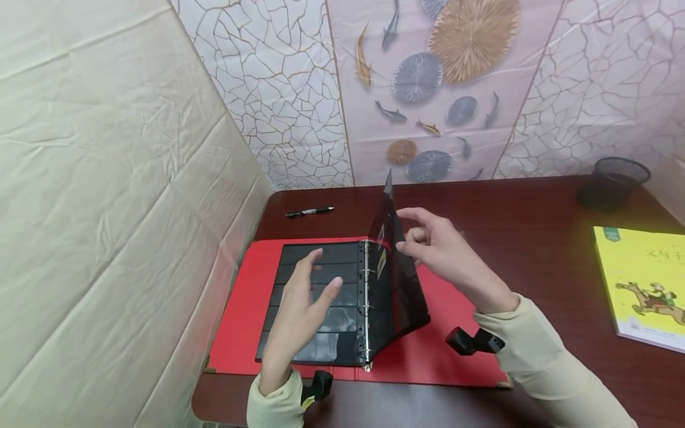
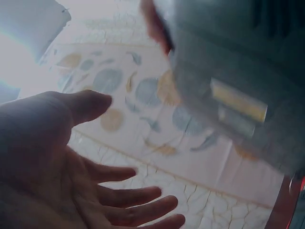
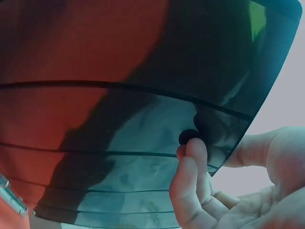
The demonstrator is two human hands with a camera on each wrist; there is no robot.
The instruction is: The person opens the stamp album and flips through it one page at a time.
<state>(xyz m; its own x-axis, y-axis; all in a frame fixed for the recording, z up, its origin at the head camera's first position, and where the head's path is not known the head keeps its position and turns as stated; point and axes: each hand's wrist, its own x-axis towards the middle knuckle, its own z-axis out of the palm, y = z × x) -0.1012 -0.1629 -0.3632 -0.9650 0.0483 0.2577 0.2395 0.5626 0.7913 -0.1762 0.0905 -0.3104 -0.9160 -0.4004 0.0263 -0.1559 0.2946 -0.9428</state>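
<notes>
A red ring binder [image 1: 243,297] lies spread on the table, with a black pocket page [image 1: 339,318] flat on its left side. Over that page hovers my left hand [image 1: 299,312], fingers apart and touching nothing. My right hand [image 1: 449,252] pinches the outer edge of another black pocket page [image 1: 409,291], which stands nearly upright from the metal rings [image 1: 366,309]. The right wrist view shows thumb and fingers on opposite sides of this page [image 3: 138,124]. A small yellow-and-white slip [image 2: 238,100] sits in one of its pockets.
A pen [image 1: 309,211] lies behind the binder. At the right are a yellow book [image 1: 644,279] and, farther back, a black mesh cup [image 1: 610,187]. A cloth-covered wall [image 1: 123,208] runs close along the left side, and a patterned backdrop [image 1: 299,89] hangs behind the table.
</notes>
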